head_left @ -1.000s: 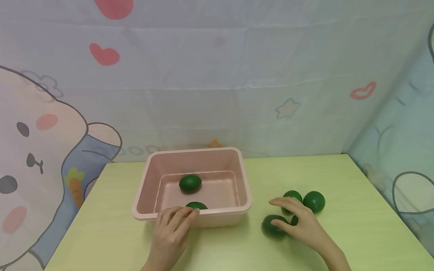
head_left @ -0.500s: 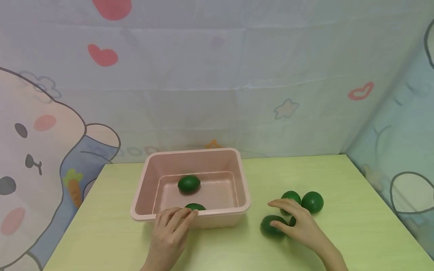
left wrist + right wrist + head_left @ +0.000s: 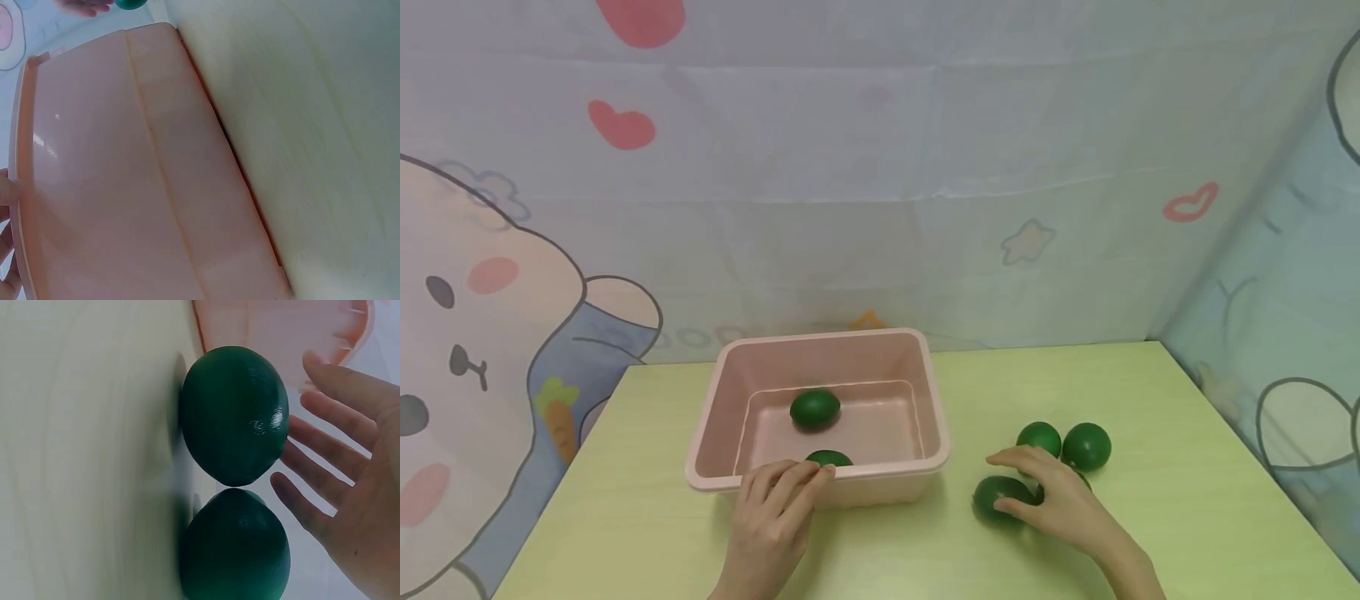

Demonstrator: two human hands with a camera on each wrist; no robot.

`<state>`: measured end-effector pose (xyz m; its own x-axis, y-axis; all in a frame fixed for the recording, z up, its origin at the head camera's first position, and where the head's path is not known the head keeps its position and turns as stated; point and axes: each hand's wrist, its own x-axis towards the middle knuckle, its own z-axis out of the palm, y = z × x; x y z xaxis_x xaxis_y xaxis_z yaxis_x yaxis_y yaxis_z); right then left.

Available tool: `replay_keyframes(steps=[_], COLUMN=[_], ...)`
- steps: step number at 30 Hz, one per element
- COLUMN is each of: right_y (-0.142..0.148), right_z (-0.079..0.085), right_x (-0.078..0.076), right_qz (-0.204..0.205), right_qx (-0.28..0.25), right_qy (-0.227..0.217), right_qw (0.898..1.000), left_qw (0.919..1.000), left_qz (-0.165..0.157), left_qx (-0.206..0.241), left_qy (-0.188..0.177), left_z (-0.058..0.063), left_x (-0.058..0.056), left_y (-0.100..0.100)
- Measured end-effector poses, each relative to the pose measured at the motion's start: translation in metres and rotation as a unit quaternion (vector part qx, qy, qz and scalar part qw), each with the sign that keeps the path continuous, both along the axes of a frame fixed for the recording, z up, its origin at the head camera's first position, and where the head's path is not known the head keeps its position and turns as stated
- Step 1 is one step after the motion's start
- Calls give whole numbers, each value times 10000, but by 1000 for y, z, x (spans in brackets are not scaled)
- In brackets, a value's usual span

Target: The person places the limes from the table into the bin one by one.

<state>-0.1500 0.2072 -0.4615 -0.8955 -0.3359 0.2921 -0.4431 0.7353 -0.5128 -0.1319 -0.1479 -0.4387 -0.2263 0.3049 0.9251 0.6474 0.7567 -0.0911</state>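
Note:
A pink plastic basin point(image 3: 880, 472) stands left of centre, and my left hand point(image 3: 772, 521) holds its front rim with the fingers bent over it. Inside lie two dark green, lime-like fruits: one point(image 3: 815, 409) towards the back, the other point(image 3: 829, 457) partly hidden by the front wall. To the right, my right hand point(image 3: 1060, 504) hovers over a group of similar fruits, fingers and thumb apart. Nearest its thumb lies an oval lime-like fruit point(image 3: 234, 415); a second lime-like fruit point(image 3: 236, 550) sits beside it, mostly covered by the hand in the head view.
Two more green fruits lie behind the right hand, a left one point(image 3: 1040, 438) and a right one point(image 3: 1087, 447). All this rests on a pale yellow-green table point(image 3: 1165, 483). A printed cloth point(image 3: 820, 167) hangs behind the table's back edge.
The head view has shifted slightly. My right hand has lowered a little towards the nearest lime-like fruit; the left hand stays on the basin rim.

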Motion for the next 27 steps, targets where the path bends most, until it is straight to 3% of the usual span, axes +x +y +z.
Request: replay_keyframes(steps=[12,19,27], right_y=[0,-2,-2], right_z=[-3,-1,-4], right_x=[-1,0,0], right_qz=[20,128,191], right_qx=[535,921,1114], right_qy=[-167,16,-67], right_qw=[9984,9957,9936], left_qw=[10000,10000,10000], left_qz=[33,49,63], left_qx=[-29,-19,-25], left_qy=[23,21,1], left_z=[1,1,0], left_x=[0,0,0], left_y=[0,0,0])
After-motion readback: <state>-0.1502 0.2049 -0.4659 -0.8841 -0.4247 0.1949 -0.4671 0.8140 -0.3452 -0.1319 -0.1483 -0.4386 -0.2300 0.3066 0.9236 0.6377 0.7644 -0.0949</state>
